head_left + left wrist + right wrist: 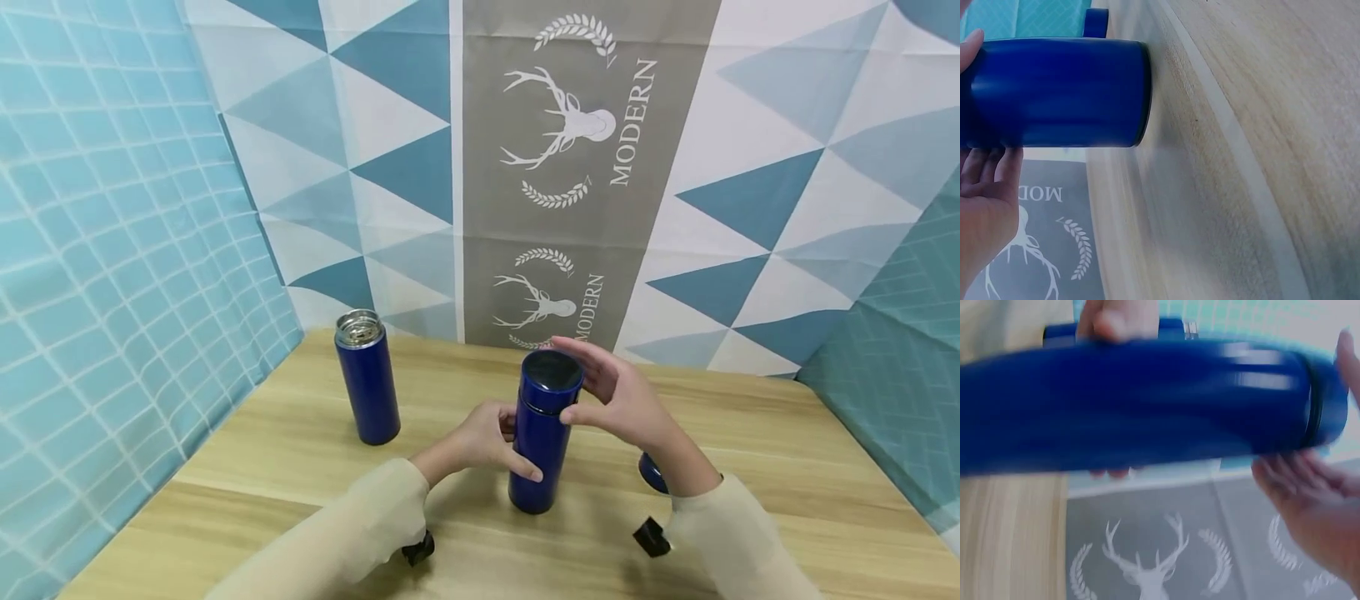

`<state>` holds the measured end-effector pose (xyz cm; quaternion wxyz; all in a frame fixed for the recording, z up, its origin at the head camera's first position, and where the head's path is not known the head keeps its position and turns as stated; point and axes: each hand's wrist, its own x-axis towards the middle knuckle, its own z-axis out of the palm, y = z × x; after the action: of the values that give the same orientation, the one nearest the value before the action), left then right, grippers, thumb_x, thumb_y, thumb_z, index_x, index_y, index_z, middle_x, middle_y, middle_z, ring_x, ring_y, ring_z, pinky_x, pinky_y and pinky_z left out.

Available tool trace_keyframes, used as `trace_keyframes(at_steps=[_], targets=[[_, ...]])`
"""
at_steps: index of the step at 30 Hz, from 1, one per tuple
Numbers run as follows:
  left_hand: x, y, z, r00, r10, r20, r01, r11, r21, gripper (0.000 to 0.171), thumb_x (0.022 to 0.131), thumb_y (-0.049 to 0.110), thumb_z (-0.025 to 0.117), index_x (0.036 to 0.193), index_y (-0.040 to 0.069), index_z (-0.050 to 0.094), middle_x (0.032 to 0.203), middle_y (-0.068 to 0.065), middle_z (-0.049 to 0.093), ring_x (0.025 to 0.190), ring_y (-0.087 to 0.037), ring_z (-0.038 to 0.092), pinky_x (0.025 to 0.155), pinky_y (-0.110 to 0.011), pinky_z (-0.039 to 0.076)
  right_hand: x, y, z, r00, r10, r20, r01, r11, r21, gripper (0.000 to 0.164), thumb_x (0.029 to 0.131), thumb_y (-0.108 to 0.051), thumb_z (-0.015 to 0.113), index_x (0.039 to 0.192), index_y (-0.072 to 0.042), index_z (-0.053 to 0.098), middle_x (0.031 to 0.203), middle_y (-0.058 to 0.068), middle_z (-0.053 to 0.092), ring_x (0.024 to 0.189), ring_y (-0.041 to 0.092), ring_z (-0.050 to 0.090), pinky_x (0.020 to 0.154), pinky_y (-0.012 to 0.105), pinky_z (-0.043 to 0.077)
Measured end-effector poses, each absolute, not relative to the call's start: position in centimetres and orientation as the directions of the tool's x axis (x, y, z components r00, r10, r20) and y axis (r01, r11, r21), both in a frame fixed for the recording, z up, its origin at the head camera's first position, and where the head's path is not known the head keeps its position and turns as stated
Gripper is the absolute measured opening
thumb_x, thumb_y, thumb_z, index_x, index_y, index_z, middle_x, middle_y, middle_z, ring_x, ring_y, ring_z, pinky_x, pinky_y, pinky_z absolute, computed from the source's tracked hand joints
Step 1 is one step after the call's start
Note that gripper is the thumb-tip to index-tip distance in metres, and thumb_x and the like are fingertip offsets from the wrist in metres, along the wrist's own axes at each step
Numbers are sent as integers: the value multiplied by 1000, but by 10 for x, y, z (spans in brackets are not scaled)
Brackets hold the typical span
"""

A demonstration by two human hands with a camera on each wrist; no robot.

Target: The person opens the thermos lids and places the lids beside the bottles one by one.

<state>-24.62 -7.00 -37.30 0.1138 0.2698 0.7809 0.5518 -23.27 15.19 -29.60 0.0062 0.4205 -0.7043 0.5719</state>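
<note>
A dark blue thermos bottle [537, 454] with its lid [551, 379] on stands near the middle of the wooden table, tilted slightly in the head view. My left hand [487, 442] grips its body, thumb across the front and fingers behind. Up at the lid, my right hand [618, 400] spreads around it, thumb near the seam and fingers loosely extended behind; blur in the right wrist view hides how firmly they touch. Another blue thermos bottle [369, 383] stands lidless to the left, its steel mouth showing. A loose blue lid [652, 473] lies partly hidden behind my right wrist.
The wooden table [300, 483] meets a patterned cloth backdrop [405, 167] at its far edge. Blue tiled cloth [112, 250] hangs along the left side. Black wrist-camera pieces [651, 537] sit by the sleeves.
</note>
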Motion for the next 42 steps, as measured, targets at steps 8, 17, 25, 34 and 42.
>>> trace_keyframes(at_steps=[8, 17, 25, 34, 42], targets=[[-241, -71, -373, -829, 551, 97, 275, 251, 928, 57, 64, 4, 86, 117, 4, 64, 109, -12, 73, 95, -11, 70, 89, -26, 56, -216, 139, -298, -776, -441, 450, -553, 135, -822, 62, 84, -7, 72, 139, 1, 45, 142, 22, 50, 113, -2, 60, 94, 13, 49], [-244, -72, -371, -826, 553, 107, 284, 244, 927, 58, 63, 4, 86, 117, 5, 64, 110, -11, 73, 95, -10, 69, 90, -25, 55, -227, 144, -297, -727, -522, 446, -555, 64, -829, 60, 87, -6, 68, 140, 4, 42, 145, 28, 44, 115, -1, 60, 93, 16, 51], [-243, -72, -371, -826, 554, 103, 281, 247, 927, 59, 64, 5, 86, 119, 6, 64, 112, -11, 72, 97, -10, 69, 90, -26, 55, -238, 150, -298, -689, -590, 421, -534, 20, -845, 60, 88, -5, 66, 141, 6, 40, 145, 28, 43, 115, 2, 61, 93, 20, 52], [-243, -71, -372, -829, 550, 100, 280, 253, 926, 59, 63, 4, 86, 118, 5, 64, 111, -11, 72, 96, -10, 69, 91, -26, 55, -247, 156, -297, -643, -656, 396, -503, -28, -864, 61, 90, -11, 66, 142, 5, 39, 138, -8, 56, 119, 4, 60, 97, 21, 50], [-244, -72, -373, -827, 553, 99, 280, 253, 926, 59, 64, 5, 86, 118, 6, 64, 112, -10, 72, 98, -10, 69, 92, -27, 55, -253, 157, -296, -595, -700, 395, -490, -73, -868, 63, 90, -15, 66, 143, 4, 37, 135, -12, 58, 120, 6, 59, 99, 22, 50]])
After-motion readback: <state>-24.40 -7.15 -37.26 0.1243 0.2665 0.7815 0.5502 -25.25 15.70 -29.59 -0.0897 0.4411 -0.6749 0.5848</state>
